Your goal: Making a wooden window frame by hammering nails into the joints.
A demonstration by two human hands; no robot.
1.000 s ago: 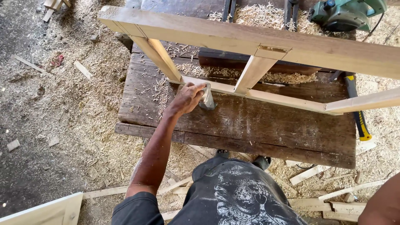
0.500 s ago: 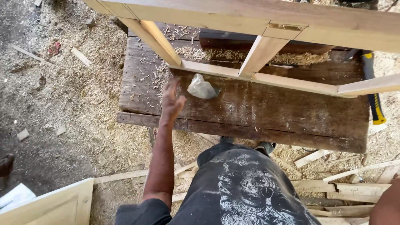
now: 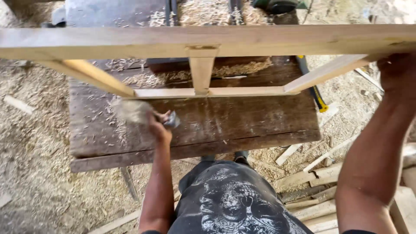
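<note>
Head view, looking down past a dark printed shirt (image 3: 234,203) onto a dark, worn wooden counter (image 3: 242,121) standing on a floor thick with sawdust and shavings (image 3: 34,173). A pale wooden frame (image 3: 208,41) stands over the counter: one long thick rail crosses the whole picture near the top, a short upright drops from its middle to a thinner lower rail, and slanted side pieces join the two at left and right. The joints look fitted and the frame looks assembled, so the building part seems done; the wood is bare, so smoothing or finishing appears to be what is left, though how far that has got cannot be told.

The left hand (image 3: 158,125) is closed around a small grey object (image 3: 172,119), possibly a sanding block or a rag, blurred with motion. It sits on the near left of the counter, just below the left end of the frame's lower rail, near it but not clearly touching. A pale blur lies just left of the hand.

The right hand (image 3: 396,73) reaches up at the far right and grips the thick top rail, fingers wrapped behind it, steadying the frame.

A yellow-and-black tool (image 3: 318,97) lies at the counter's right edge. Offcut strips of wood (image 3: 303,177) lie on the floor at near right
</note>
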